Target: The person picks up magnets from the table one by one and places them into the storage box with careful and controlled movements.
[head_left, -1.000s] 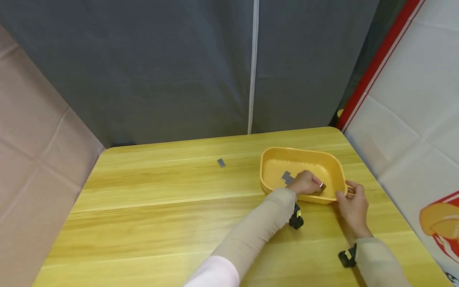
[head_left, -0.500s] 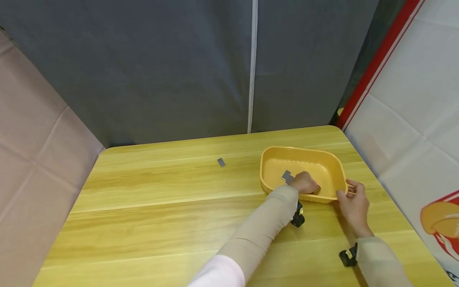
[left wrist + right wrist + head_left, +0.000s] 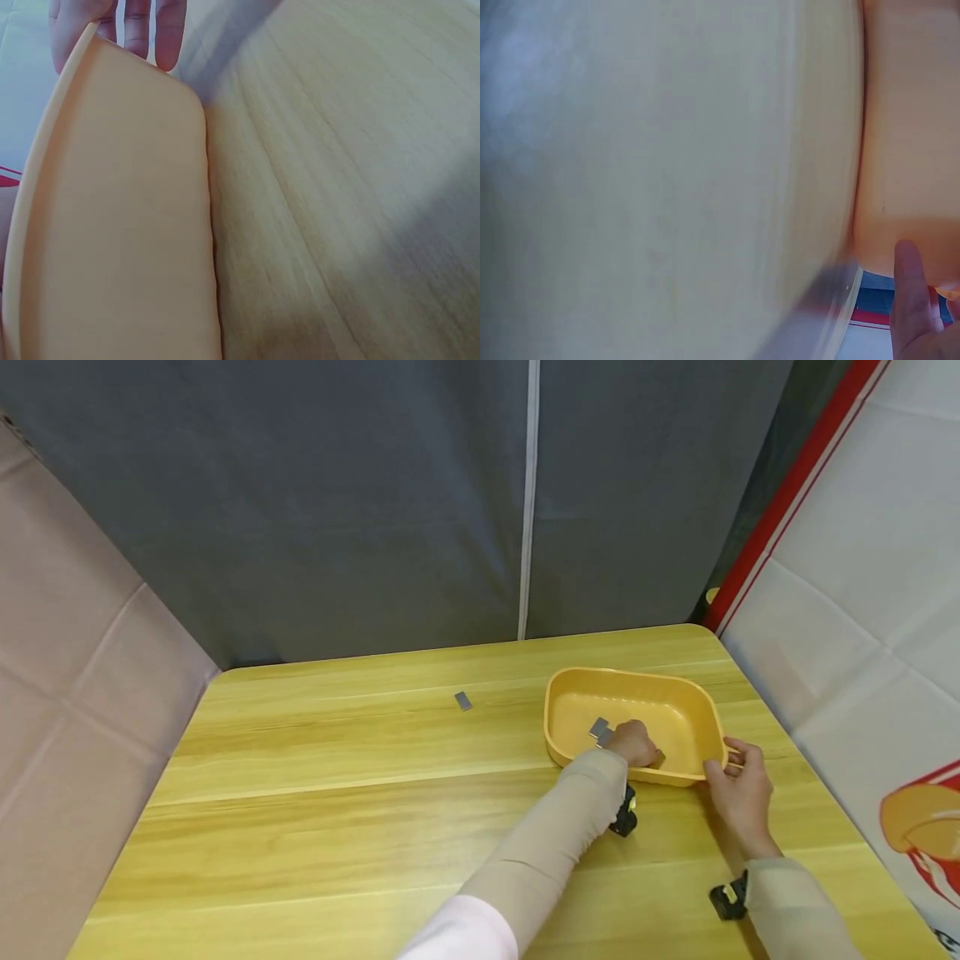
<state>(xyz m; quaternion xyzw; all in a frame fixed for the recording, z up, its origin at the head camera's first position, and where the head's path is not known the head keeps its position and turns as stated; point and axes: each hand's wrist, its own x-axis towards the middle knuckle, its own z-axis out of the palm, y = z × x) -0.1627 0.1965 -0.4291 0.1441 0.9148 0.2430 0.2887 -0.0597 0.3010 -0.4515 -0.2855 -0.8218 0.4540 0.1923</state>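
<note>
Firstly, I see through the head camera a dark grey curtain, which stands behind the counter and has a pale strip running down it. The counter has a yellow wood grain and spreads below both arms. On its right side, near the far edge, lies a yellow tray, rounded at the corners and with a low wall.

My right hand holds this tray by its near right corner: the thumb is on the near side, the other fingers are bent at the right end, so the opening is narrow. From the right wrist I can see one digit lying against the outer wall. My left hand is inside the tray, over the near wall, with its fingers curled closely. They pinch a small brownish piece, low in the tray; its full shape I cannot tell.

Also in the tray, just left of this hand, two flat grey pieces lie together, one partly covered. One more grey piece lies flat on the counter, well apart from the tray, to its left.
</note>
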